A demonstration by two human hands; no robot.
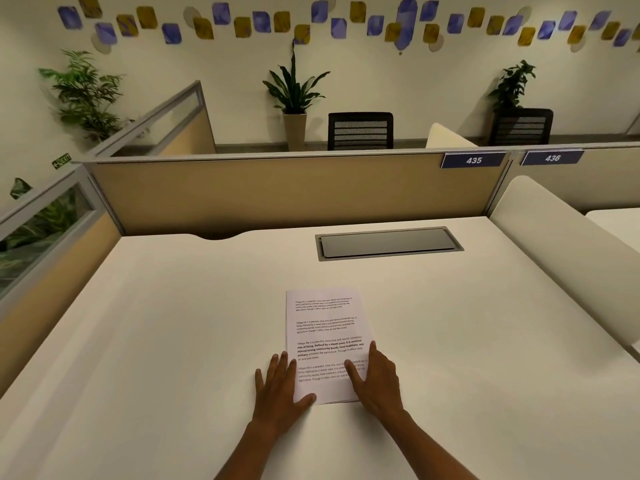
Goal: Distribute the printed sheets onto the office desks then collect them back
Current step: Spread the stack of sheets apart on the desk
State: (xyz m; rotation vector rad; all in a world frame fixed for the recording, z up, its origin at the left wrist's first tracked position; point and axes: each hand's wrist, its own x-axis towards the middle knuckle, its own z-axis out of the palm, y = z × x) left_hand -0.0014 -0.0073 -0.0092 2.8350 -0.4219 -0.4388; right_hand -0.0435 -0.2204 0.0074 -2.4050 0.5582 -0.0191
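A thin stack of printed sheets [323, 330] lies flat near the front middle of a white office desk [173, 323], text facing up. My left hand [278, 393] rests flat on the desk at the stack's lower left corner, fingers spread, thumb lying over the paper's bottom edge. My right hand [375, 379] lies on the stack's lower right corner, fingers apart, with the thumb pressed on the text. Neither hand has lifted the paper.
A grey cable hatch [388, 243] is set into the desk's far side. Tan partitions [277, 192] wall the back and left, with labels 435 [473, 160] and 436. A white divider [568, 258] bounds the right. Chairs and potted plants stand beyond.
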